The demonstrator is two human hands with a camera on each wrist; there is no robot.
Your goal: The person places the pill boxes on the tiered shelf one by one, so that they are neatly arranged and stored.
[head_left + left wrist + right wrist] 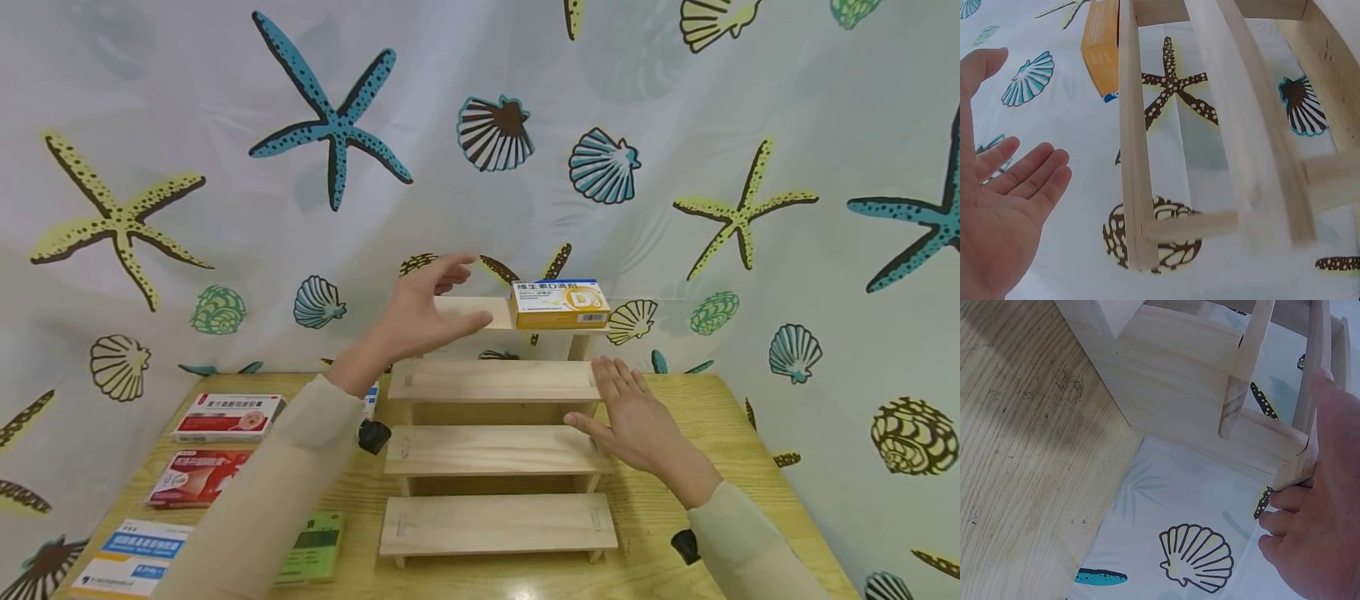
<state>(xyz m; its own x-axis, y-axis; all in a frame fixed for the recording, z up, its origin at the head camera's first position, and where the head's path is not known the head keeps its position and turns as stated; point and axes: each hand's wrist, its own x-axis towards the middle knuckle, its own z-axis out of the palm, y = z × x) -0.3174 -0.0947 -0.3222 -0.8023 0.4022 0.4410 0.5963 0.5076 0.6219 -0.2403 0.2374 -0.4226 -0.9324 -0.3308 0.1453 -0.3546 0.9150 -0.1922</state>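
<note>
A wooden stepped stand [495,450] with several tiers stands on the table. On the right part of its top tier lies a white and orange vitamin D box [560,304]; one orange end of this box [1100,53] shows in the left wrist view. My left hand [427,308] is at the left end of that tier, thumb and fingers spread apart, holding nothing. My right hand [633,417] rests with extended fingers against the right end of the tier below. In the right wrist view, the right hand [1325,531] is beside the tier's end.
Left of the stand lie medicine boxes: a white and red one [228,417], a red one [197,479], a blue and white one [135,558] and a green one [318,546]. Another box is mostly hidden behind my left sleeve. A patterned curtain [420,225] hangs behind the table [675,533].
</note>
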